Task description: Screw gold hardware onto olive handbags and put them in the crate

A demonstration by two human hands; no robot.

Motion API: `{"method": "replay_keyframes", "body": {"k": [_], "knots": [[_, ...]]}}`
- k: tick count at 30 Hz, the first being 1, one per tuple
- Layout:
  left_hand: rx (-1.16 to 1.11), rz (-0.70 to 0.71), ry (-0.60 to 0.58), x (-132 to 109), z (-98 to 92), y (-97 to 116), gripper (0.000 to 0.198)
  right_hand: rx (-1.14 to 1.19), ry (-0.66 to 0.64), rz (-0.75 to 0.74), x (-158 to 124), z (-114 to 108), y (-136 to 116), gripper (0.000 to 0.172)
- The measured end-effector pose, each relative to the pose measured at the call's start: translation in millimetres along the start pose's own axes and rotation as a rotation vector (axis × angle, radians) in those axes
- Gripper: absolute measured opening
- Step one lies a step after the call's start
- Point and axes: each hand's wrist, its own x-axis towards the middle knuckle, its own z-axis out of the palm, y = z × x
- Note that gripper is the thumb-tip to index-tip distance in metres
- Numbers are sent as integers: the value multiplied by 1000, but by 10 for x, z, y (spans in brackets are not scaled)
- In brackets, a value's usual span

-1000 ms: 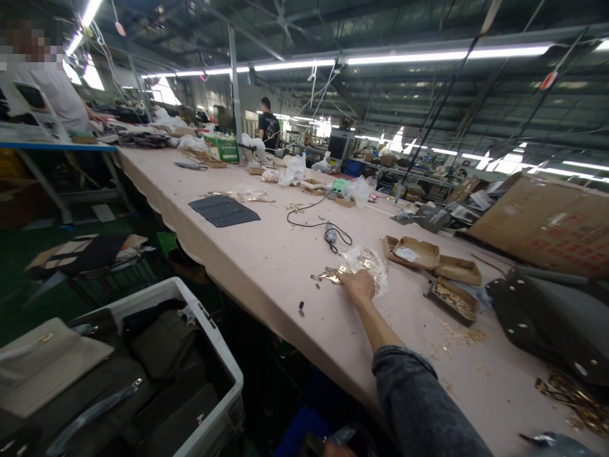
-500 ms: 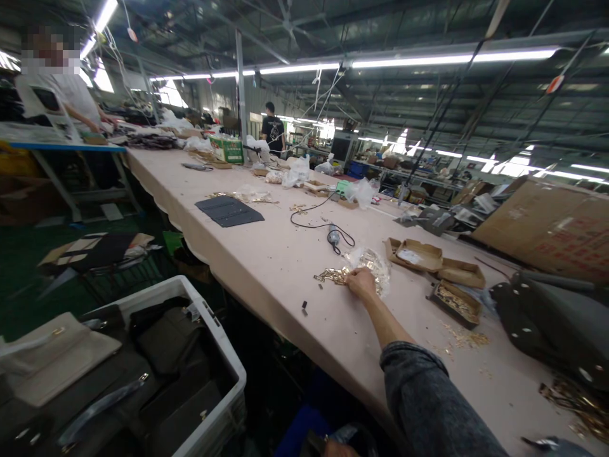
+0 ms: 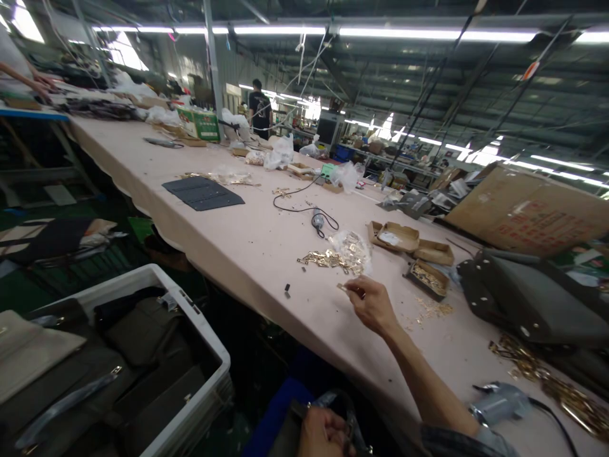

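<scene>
My right hand [image 3: 373,306] is above the table, thumb and fingers pinched on a small gold metal fitting [image 3: 341,288]. Just beyond it lies a heap of similar gold fittings [image 3: 328,259], partly on a clear plastic bag [image 3: 354,249]. At the bottom edge, my left hand [image 3: 322,433] has its fingers curled on a dark bag [image 3: 287,433], most of which is cut off by the frame. Two small dark pieces [image 3: 287,288] rest on the table to the left of my right hand.
A white crate [image 3: 209,330] of dark bags stands at left. On the table [image 3: 228,254] are a dark flat panel [image 3: 202,192], small cardboard boxes [image 3: 402,236], a corded grey power tool [image 3: 499,403], gold hardware [image 3: 561,387] and dark bags [image 3: 528,298]. People stand in the background.
My right hand has come off the heap of gold fittings, back toward me, with one fitting in its fingers. My left hand and the dark bag show more at the bottom. The view has shifted.
</scene>
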Motion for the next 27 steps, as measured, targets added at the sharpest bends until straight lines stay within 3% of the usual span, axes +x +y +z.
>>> {"method": "replay_keyframes", "body": {"k": [2, 6, 10, 15, 20, 24, 27], "knots": [[-22, -59, -26, 4, 28, -26, 23, -227, 23, -129, -200, 45, 62, 27], [-13, -118, -15, 15, 102, -37, 15, -411, -161, -157, -392, 110, 156, 24], [89, -175, 105, 46, 201, -54, 24, -301, -171, -28, -303, 96, 157, 13], [99, -143, 66, 47, 190, -85, 25, -210, -203, 91, -110, 138, 186, 20], [117, -96, 99, 49, 171, -140, 18, -117, -238, 79, -75, 103, 131, 11], [65, -65, 103, 25, 197, -103, 16, -39, -142, 69, -292, -141, -11, 7], [37, -61, 68, -44, 198, 11, 15, 217, 18, 103, -756, -337, -78, 8]]}}
